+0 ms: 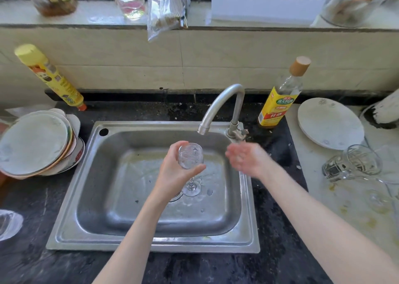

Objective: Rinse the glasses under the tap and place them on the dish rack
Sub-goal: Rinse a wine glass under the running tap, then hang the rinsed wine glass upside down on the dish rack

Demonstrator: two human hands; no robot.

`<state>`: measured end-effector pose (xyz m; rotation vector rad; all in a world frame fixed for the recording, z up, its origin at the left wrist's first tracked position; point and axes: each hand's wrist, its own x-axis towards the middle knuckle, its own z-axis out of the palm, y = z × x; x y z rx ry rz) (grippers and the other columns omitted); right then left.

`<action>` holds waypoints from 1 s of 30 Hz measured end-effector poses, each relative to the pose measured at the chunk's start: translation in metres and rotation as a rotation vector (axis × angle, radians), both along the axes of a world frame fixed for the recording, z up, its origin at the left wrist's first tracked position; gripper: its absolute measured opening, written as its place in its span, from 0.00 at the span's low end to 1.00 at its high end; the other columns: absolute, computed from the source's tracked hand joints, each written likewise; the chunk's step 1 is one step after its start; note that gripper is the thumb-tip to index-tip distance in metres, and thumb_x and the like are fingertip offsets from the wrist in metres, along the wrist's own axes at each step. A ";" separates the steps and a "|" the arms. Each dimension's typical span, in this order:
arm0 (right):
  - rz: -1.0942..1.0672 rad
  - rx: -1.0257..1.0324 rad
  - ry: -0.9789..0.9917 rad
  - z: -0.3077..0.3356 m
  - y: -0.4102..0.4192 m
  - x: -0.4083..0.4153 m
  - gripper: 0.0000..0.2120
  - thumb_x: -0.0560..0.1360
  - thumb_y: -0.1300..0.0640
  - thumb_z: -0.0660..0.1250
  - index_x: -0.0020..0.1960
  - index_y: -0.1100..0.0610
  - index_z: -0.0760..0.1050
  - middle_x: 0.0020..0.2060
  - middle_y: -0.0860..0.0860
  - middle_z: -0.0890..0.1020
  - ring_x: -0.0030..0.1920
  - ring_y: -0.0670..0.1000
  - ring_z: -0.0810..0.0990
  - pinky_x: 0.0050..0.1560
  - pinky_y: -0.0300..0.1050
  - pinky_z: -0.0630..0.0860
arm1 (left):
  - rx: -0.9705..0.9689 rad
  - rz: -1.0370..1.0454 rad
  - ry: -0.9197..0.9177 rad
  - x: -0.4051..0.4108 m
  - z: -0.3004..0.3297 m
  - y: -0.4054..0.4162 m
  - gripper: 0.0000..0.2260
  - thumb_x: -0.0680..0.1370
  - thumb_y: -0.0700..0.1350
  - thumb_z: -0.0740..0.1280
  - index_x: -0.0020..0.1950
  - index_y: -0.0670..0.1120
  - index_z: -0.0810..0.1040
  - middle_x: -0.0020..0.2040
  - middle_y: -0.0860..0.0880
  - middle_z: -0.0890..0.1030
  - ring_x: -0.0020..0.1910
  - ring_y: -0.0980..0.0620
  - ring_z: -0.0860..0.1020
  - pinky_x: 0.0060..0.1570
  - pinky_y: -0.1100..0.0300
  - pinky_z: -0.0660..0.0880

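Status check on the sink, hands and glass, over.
Left hand grips wine glass upright over sink, near tap spout. Right hand open, blurred, by tap base. No water stream visible. Nothing blocking.

Dark stone counter (32, 229) carries the steel sink (151, 242); stacked plates (36, 145) left of the left hand (174, 171), tumbled glasses (354, 165) right of the right hand (248, 158).
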<state>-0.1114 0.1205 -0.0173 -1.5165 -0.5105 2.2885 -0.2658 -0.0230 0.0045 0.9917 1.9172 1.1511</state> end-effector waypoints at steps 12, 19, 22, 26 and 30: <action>0.218 -0.333 0.064 0.005 -0.098 -0.012 0.17 0.74 0.59 0.63 0.29 0.65 0.79 0.26 0.53 0.77 0.32 0.48 0.72 0.32 0.36 0.65 | 0.089 -0.014 0.023 0.040 0.000 -0.022 0.28 0.66 0.42 0.77 0.57 0.59 0.66 0.52 0.62 0.75 0.52 0.65 0.74 0.51 0.69 0.71; -0.034 -0.253 0.064 0.007 -0.086 -0.025 0.06 0.76 0.60 0.64 0.41 0.60 0.76 0.39 0.51 0.77 0.37 0.48 0.74 0.40 0.38 0.70 | 0.053 -0.080 0.085 0.033 0.009 -0.020 0.26 0.67 0.45 0.76 0.59 0.54 0.68 0.52 0.60 0.77 0.52 0.63 0.75 0.46 0.76 0.68; -0.091 -0.108 0.017 0.021 -0.071 -0.019 0.10 0.79 0.55 0.62 0.44 0.60 0.75 0.41 0.52 0.79 0.39 0.50 0.76 0.35 0.39 0.74 | -0.039 -0.096 0.131 0.023 0.010 -0.018 0.27 0.67 0.46 0.76 0.62 0.47 0.68 0.54 0.53 0.76 0.51 0.57 0.74 0.43 0.77 0.67; 0.024 0.236 -0.179 0.045 -0.066 -0.019 0.09 0.78 0.54 0.64 0.44 0.58 0.75 0.41 0.51 0.80 0.39 0.48 0.78 0.39 0.39 0.75 | -0.160 -0.132 0.192 0.018 0.011 -0.016 0.26 0.69 0.47 0.74 0.62 0.44 0.67 0.54 0.52 0.73 0.50 0.54 0.72 0.40 0.68 0.65; 0.124 0.625 -0.237 0.068 -0.075 -0.020 0.05 0.77 0.59 0.65 0.44 0.58 0.77 0.37 0.51 0.80 0.37 0.47 0.78 0.37 0.35 0.74 | -0.220 -0.143 0.250 0.018 0.015 -0.018 0.28 0.70 0.51 0.73 0.64 0.44 0.67 0.54 0.52 0.73 0.56 0.53 0.72 0.48 0.64 0.65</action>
